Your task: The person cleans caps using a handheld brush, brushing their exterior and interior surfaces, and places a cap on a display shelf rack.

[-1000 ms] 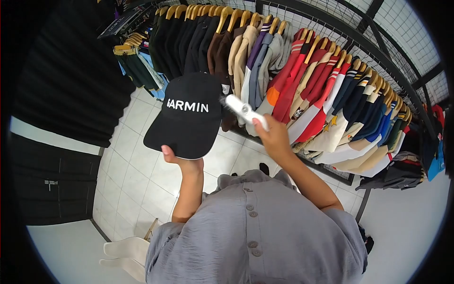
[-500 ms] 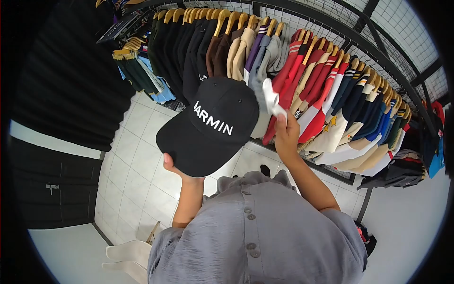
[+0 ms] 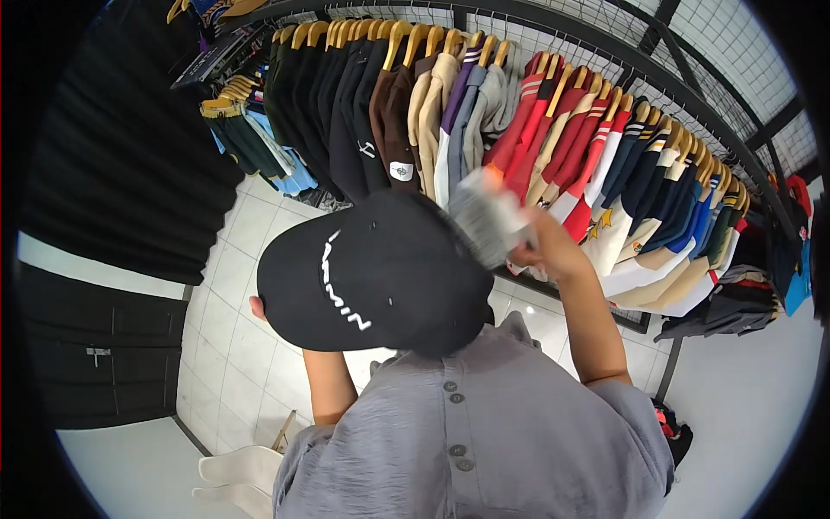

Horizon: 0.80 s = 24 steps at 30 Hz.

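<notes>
I see the black cap [image 3: 398,268] held up before the grey shirt [image 3: 389,441], newly turned so its crown's side faces the blurred pale brush [image 3: 486,223] my right hand [image 3: 551,246] grips; contact is unclear. My left hand [image 3: 258,307] clasps the brim, only its thumb showing. Clothes [image 3: 596,164] hang beyond.

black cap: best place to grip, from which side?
Probably the brim of the black cap, pinched at its outer edge from the person's left: it looks broad and thin and juts that way, leaving the rounded crown free. The left hand shows at that edge; the right hand, with a blurred white tool, is on the crown side.
</notes>
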Tool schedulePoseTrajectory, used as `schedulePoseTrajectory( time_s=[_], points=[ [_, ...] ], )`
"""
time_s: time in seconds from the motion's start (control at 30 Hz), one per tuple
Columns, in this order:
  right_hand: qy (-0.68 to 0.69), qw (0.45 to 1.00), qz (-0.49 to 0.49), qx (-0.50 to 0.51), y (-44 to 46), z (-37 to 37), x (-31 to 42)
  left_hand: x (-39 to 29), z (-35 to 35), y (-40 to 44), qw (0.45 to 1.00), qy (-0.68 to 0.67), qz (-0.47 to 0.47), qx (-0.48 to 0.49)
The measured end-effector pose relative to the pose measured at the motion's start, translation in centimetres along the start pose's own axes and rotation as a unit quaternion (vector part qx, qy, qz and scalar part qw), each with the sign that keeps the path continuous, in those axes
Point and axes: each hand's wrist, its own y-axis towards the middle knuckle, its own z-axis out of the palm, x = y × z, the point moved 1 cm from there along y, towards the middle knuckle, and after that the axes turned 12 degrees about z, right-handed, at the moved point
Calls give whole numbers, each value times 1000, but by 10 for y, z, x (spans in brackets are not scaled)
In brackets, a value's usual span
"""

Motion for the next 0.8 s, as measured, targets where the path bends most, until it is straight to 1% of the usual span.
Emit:
schedulePoseTrajectory(
  time_s=[0.03, 0.07, 0.1, 0.13, 0.2, 0.23, 0.27, 0.33, 0.37, 0.4, 0.43, 0.47, 0.5, 0.57, 0.6, 0.63, 0.67, 0.7, 0.73, 0.8],
  points=[
    [-210, 972, 28, -100, 7, 0, -8, 0, 5, -3, 1000, 10, 13, -7],
    [-409, 890, 55, -194, 11, -1, -10, -1, 7, -6, 999, 19, 26, -13],
    [-457, 846, 62, -265, 11, -1, -8, -2, 5, -7, 999, 12, 25, 29],
    [-459, 846, 61, -264, 13, -5, -7, -2, 7, -6, 999, 11, 27, 30],
    [-383, 843, -34, -376, 17, -6, 4, -1, 13, -4, 998, 27, 16, 61],
    [-253, 918, 7, -305, 7, -4, 18, -2, 12, -4, 998, 28, 19, 61],
    [-252, 919, 9, -303, 3, 7, 26, -4, 8, -6, 998, 14, 3, 55],
    [-210, 964, 28, -161, -1, 21, 28, -5, 8, -9, 999, 3, -20, 47],
    [-262, 953, 44, -143, 6, 22, 20, -3, 11, -9, 998, 22, -11, 60],
    [-361, 916, 152, -92, 10, 17, 25, -1, 14, -8, 996, 40, -1, 74],
    [-517, 830, 87, -188, 11, 16, 25, -1, 16, -7, 996, 39, -5, 76],
    [-651, 707, 19, -276, 12, 14, 25, -3, 19, -5, 994, 61, -13, 89],
    [-652, 706, 18, -277, 12, 10, 28, -4, 21, -5, 991, 83, -19, 101],
    [-652, 653, -92, -373, 9, 7, 37, -7, 20, -7, 991, 92, -22, 94],
    [-652, 654, -91, -373, 7, 12, 40, -7, 18, -8, 991, 100, -23, 86],
    [-520, 805, -74, -278, 4, 21, 43, -7, 12, -10, 991, 100, -24, 84],
    [-360, 916, -53, -171, 2, 28, 44, -6, 7, -11, 995, 63, -31, 77],
    [-352, 932, 9, -84, -3, 23, 42, -5, 5, -13, 997, 26, -38, 70],
    [-337, 939, 65, -1, -1, 25, 38, -5, 6, -16, 996, 26, -41, 69],
    [-405, 904, 107, -81, 8, 6, 20, 0, 20, -16, 996, 47, -34, 72]
  ],
)
